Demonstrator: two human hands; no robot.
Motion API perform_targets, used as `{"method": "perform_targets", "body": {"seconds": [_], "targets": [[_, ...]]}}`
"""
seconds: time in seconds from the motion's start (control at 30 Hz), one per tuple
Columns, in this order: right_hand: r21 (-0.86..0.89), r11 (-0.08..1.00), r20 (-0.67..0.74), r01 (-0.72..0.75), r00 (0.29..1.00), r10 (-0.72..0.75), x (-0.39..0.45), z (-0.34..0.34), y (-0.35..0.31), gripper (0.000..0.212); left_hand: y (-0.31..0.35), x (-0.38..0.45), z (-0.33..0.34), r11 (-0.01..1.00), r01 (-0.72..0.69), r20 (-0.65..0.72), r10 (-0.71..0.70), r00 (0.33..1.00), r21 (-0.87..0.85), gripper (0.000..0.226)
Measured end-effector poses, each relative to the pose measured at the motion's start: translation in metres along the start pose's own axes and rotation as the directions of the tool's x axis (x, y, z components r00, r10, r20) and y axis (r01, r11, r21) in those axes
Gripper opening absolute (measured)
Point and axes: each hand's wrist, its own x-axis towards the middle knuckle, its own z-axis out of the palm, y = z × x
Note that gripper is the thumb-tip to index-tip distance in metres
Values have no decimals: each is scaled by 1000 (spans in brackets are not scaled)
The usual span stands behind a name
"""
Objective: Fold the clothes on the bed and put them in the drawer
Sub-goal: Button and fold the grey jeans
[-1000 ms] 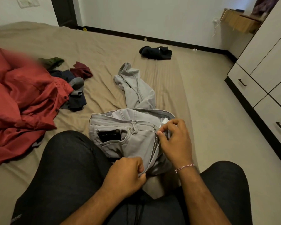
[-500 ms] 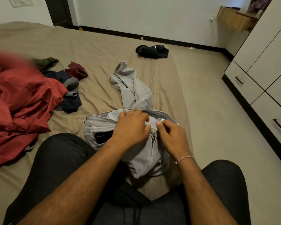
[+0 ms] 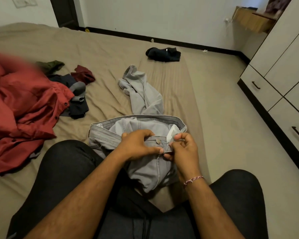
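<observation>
Grey jeans [image 3: 145,169] lying on bed [image 3: 110,49] at person's knees, legs trailing away twisted. Left hand [image 3: 136,147] gripping waistband beside button [image 3: 157,141]; right hand [image 3: 183,149] pinching opposite fly edge. Risk: twisted legs folding crooked; pinch slipping, waistband springing apart. Drawer [image 3: 259,90] sitting shut, well apart.

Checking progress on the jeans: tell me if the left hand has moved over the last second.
Yes. The left hand went from the jeans' crotch up to the waistband button.
</observation>
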Motion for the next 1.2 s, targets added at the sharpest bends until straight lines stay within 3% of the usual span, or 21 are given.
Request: {"method": "perform_targets", "body": {"seconds": [0.2,0.4,0.53,0.63,0.9,1.03,1.2], "targets": [[73,997,-87,5,996,1,-4,4,5,27,-3,0,0,1000,-24,32,24,999,16,60],[87,996,23,7,1000,-9,-16,-4,6,31,4,-1,2,989,-25,43,19,999,145,48],[11,997,58,70,996,-71,-13,-10,0,38,-3,-3,-5,984,-43,239,84,967,-174,40],[-75,988,122,132,985,-122,-13,-11,0,41,-3,-8,-11,929,33,284,79,955,-368,27],[-146,962,358,230,919,-165,-15,-21,-21,47,3,-17,-24,766,195,388,77,918,-613,15],[-193,950,417,245,897,-146,-15,-24,-24,50,2,-16,-25,830,155,395,85,915,-537,13],[-263,922,441,285,885,-148,-15,-28,-23,51,9,-13,-18,972,-30,330,108,938,-231,14]]}}
